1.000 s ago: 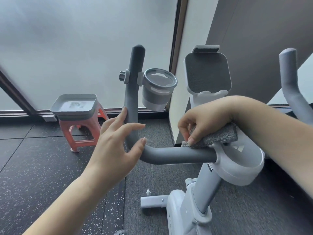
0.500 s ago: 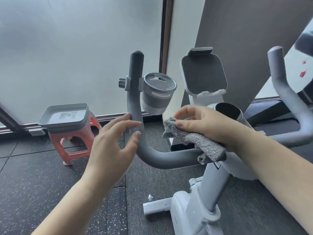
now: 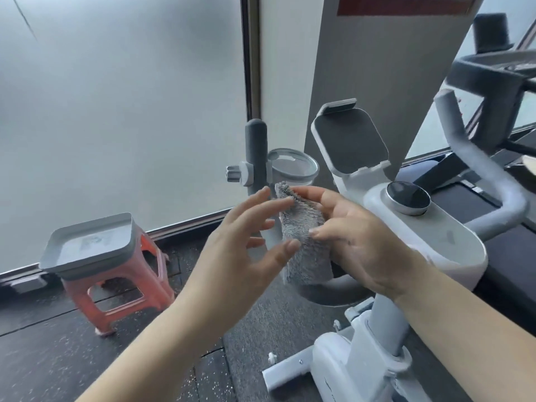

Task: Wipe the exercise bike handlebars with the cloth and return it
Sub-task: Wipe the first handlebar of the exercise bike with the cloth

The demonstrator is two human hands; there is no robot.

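A fluffy grey cloth is held by my right hand, thumb and fingers curled round it, in front of the left handlebar of the white exercise bike. My left hand hovers just left of the cloth with fingers spread, its fingertips at the cloth's edge, off the bar. The lower bend of the left handlebar is partly hidden behind the cloth and hands. The right handlebar rises at the right.
A grey cup holder is clamped to the left bar. A tablet holder and a round knob sit on the bike's console. A grey tray rests on an orange stool at the left, by the frosted window.
My right hand has lifted the cloth off the lower bar and moved it left and up. My left hand has let go of the handlebar and opened beside the cloth.
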